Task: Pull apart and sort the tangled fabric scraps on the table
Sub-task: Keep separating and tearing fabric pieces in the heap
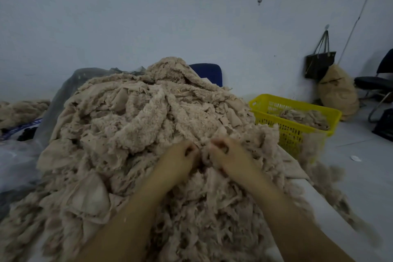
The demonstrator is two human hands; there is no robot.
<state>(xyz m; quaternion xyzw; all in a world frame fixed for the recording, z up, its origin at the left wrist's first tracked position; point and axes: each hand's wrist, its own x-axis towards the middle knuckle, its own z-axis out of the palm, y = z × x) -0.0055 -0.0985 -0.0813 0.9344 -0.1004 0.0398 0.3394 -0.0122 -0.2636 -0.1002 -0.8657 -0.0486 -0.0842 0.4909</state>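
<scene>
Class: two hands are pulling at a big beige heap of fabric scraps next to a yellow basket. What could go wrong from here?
1. The left hand and right hand grip one clump low on the tall pile; tugging may bring it sliding toward the person.
2. Loose scraps hang over the table at its right edge and may fall to the floor, missing the yellow basket.
3. Everything is the same beige, so sorted pieces could get remixed.

Scraps (pixel 136 125) beige, centre frame; basket (pixel 297 112) yellow, right; chair (pixel 209 72) blue, behind heap; bag (pixel 319 64) black, upper right; wall (pixel 170 17) pale grey-blue.
</scene>
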